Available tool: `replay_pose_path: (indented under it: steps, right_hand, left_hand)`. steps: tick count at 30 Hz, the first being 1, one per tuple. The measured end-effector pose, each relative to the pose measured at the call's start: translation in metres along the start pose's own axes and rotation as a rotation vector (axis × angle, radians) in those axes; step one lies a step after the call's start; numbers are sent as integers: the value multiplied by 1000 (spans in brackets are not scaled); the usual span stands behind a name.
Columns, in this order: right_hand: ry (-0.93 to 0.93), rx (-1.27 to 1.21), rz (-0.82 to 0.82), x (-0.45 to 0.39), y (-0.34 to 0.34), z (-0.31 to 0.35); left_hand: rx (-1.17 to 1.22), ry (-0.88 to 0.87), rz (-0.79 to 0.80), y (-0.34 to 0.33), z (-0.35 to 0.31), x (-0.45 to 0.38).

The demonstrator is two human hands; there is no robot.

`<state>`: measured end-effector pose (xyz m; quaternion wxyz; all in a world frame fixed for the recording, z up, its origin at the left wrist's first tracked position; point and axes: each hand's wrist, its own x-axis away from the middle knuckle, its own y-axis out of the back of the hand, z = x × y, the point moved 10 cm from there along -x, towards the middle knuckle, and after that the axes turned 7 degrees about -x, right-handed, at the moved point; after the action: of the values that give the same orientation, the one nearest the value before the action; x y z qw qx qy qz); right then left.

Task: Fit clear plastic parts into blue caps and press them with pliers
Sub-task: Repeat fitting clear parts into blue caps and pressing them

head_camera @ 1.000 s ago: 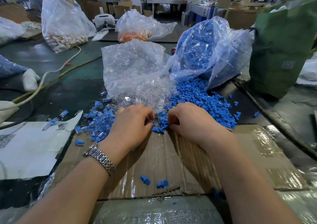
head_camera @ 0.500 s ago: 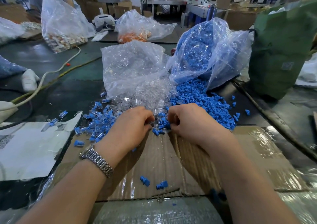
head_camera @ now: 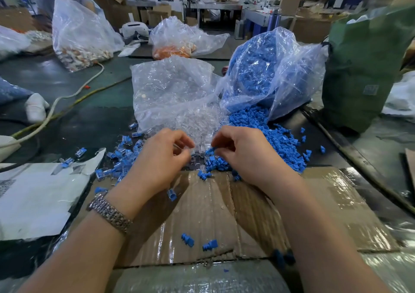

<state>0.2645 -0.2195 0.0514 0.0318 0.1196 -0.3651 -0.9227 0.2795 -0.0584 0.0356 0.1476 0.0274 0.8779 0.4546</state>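
Observation:
My left hand (head_camera: 161, 160) hovers over the near edge of the clear plastic parts pile (head_camera: 199, 124), its fingers curled and pinching a small clear part. My right hand (head_camera: 244, 153) is beside it, pinching a blue cap (head_camera: 210, 151) at the fingertips. A small gap separates the two hands. The heap of loose blue caps (head_camera: 271, 135) spills from a plastic bag (head_camera: 269, 68) on the right. Assembled blue-and-clear pieces (head_camera: 122, 155) lie scattered to the left. No pliers are in view.
Taped cardboard (head_camera: 202, 214) lies under my forearms, with two stray blue caps (head_camera: 187, 240) on it. A white sheet (head_camera: 33, 198) lies at the left and a green sack (head_camera: 363, 68) at the right. A cable (head_camera: 67, 99) crosses the table. Another person works at the far left.
Both hands have lifted a little off the cardboard and shifted forward toward the piles. The gap between their fingertips has widened slightly.

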Motion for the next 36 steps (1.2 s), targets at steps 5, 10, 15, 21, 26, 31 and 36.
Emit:
replay_pose_path:
  steps: [5,10,15,21,26,31,36]
  right_hand:
    - [67,-218,-102,1,14,10]
    - [116,-267,-117,2,18,16]
    - [162,-236,-86,4,13,23]
    - [144,-264,-81,3,14,19]
    - [166,-272,-58,3,13,22]
    - [180,-248,-42,4,11,26]
    - [205,-230,-52,6,14,29]
  left_hand:
    - [703,169,132,-10,4,5]
    - [1067,261,261,-28,-2,11]
    - [1130,275,283,-30,-4,11]
    - [1146,244,301,-27,-9,12]
    - [1077,176,270,-19,-12,11]
    - [1037,160,253,-15,-13,13]
    - [993,130,265,-15,-13,12]
